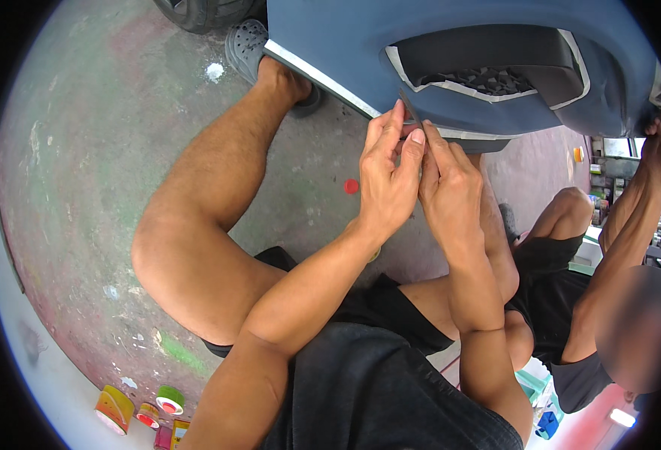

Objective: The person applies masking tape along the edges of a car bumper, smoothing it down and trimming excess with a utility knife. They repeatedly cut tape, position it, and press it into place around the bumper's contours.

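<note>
Left hand (389,171) and right hand (453,182) both pinching some thin dark strip (410,108). Leans up-left, blue bumper (330,45) beyond it.

Fingers (391,124) partly hide a thin dark strip (409,106); a co-worker's head (640,330) (at far right) is blurred.
</note>
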`<action>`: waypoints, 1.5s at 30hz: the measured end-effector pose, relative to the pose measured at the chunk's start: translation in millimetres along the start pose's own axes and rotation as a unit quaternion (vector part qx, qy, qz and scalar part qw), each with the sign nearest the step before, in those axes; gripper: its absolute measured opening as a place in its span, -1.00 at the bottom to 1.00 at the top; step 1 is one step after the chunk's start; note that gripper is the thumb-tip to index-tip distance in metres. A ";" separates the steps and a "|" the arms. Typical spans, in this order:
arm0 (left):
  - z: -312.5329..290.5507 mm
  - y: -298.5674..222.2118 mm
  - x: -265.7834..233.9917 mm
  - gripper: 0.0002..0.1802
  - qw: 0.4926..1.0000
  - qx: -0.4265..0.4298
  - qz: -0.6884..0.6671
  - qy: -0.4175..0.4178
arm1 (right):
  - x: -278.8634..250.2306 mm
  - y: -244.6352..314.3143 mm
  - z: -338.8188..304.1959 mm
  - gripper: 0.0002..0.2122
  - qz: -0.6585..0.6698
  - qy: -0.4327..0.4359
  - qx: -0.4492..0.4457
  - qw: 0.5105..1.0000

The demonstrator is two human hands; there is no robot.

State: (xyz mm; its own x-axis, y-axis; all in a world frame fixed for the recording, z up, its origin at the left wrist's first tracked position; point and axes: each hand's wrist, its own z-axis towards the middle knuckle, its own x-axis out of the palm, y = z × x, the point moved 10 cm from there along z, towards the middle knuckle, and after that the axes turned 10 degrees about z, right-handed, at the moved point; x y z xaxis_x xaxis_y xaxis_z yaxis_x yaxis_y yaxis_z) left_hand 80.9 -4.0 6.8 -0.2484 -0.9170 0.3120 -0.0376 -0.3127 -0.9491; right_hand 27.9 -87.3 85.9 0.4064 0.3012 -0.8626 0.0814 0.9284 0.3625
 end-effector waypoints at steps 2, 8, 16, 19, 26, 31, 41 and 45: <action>1.3 3.1 0.9 -0.41 1.000 -0.008 0.000 0.001 | 2.8 -3.1 0.5 -0.67 0.000 -0.011 -0.015 1.000; 9.1 6.1 4.8 -0.42 1.000 0.002 0.003 -0.001 | 6.3 -7.3 5.4 -0.67 0.017 -0.028 -0.022 0.999; 14.7 4.4 4.4 -0.43 1.000 0.006 0.005 -0.011 | 10.7 -10.9 13.5 -0.67 0.034 -0.046 -0.049 0.997; 17.6 6.6 5.0 -0.43 1.000 0.013 -0.001 -0.013 | 12.6 -12.3 16.3 -0.69 0.022 -0.026 -0.021 0.999; 15.4 17.1 16.1 -0.44 0.999 -0.023 0.010 0.030 | 6.6 -23.0 13.0 -0.70 -0.007 -0.015 -0.027 0.999; 7.4 17.0 23.5 -0.43 0.998 -0.044 0.025 0.046 | 0.5 -26.9 4.5 -0.68 -0.032 -0.002 -0.018 0.999; 16.6 16.5 18.8 -0.43 1.000 -0.008 -0.010 0.012 | 4.6 -23.6 17.5 -0.72 0.014 -0.004 -0.023 1.000; 18.4 16.9 25.8 -0.43 0.999 -0.004 0.037 0.037 | 1.3 -35.2 19.5 -0.72 0.025 -0.001 -0.012 1.000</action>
State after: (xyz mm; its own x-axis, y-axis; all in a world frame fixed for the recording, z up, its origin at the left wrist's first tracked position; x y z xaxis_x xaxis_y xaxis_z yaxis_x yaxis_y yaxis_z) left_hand 91.6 -37.5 -0.5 -0.3217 -0.9168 0.2368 -0.0236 -0.2422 -0.9699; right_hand 43.3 -123.9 78.9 0.4106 0.3478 -0.8428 0.0385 0.9170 0.3971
